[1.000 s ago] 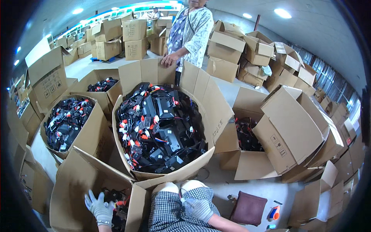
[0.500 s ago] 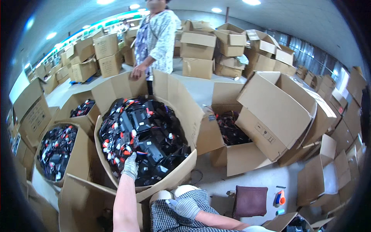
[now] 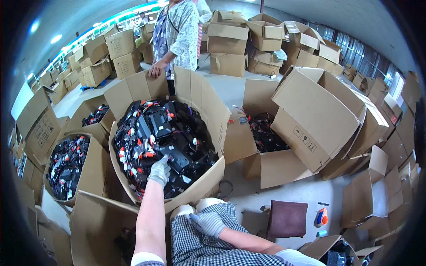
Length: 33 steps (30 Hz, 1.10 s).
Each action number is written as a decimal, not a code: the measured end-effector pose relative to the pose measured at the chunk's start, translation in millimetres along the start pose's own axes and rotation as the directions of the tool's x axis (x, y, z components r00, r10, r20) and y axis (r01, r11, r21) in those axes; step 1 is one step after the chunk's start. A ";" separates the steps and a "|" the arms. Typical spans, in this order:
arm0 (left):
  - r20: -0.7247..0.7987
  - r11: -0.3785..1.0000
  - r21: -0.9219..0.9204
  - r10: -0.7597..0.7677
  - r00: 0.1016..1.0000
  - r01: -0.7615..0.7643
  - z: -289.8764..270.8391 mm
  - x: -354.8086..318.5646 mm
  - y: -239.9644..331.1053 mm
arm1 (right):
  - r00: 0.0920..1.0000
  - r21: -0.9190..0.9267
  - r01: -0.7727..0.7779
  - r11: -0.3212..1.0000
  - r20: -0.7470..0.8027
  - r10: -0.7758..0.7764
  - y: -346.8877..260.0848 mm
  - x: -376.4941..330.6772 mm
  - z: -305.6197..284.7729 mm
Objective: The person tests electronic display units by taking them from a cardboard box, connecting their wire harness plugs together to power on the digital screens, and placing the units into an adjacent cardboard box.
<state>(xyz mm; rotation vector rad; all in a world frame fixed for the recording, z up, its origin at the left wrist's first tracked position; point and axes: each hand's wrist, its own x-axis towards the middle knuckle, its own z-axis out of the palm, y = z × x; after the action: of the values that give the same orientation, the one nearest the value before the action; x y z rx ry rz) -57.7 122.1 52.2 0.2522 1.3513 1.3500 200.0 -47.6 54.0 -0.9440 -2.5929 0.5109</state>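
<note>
A large open cardboard box (image 3: 216, 170) stands in front of me, full of black plastic casings, dark cables and red and white connectors. My left hand (image 3: 159, 173), in a pale work glove, reaches over its near side into the pile. Its forefinger stretches toward a flat black casing (image 3: 178, 158); whether it touches the casing I cannot tell. Nothing shows in that hand, and its other fingers are partly hidden. My right hand (image 3: 210, 223), gloved too, rests on the black-and-white checked apron (image 3: 195, 248) over my lap, fingers extended and holding nothing visible.
A person (image 3: 177, 37) stands beyond the box, one hand on its far flap. Smaller boxes (image 3: 91, 170) of similar parts stand at left. To the right are a tilted carton (image 3: 310, 124), a dark red stool (image 3: 287, 218) and an orange-and-blue tape dispenser (image 3: 322, 217). Stacked cartons (image 3: 227, 42) line the back.
My left hand has shifted from the red and white connectors up and right to the flat black casing. My right hand stays on my lap. The view has tipped slightly downward.
</note>
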 end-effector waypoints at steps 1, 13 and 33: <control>0.012 0.990 0.137 -0.039 0.999 0.037 -23.0 23.2 -6.5 | 0.999 -0.024 0.019 1.000 -0.028 -0.020 -0.8 1.2 3.5; 0.234 0.890 -0.385 0.351 0.907 -0.245 43.1 -53.7 46.5 | 0.996 -0.071 0.013 0.997 -0.091 -0.020 3.2 -4.4 1.5; 0.455 0.727 0.315 0.448 0.770 -0.610 48.1 -245.1 65.7 | 0.947 0.843 -0.230 0.486 0.079 0.312 26.6 -17.8 -1.4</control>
<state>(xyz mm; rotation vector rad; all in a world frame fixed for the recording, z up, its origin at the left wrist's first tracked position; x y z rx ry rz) 24.6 -22.5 249.7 1.2401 1.3102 1.3459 228.0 -40.1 40.3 -0.9386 -1.6833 1.5972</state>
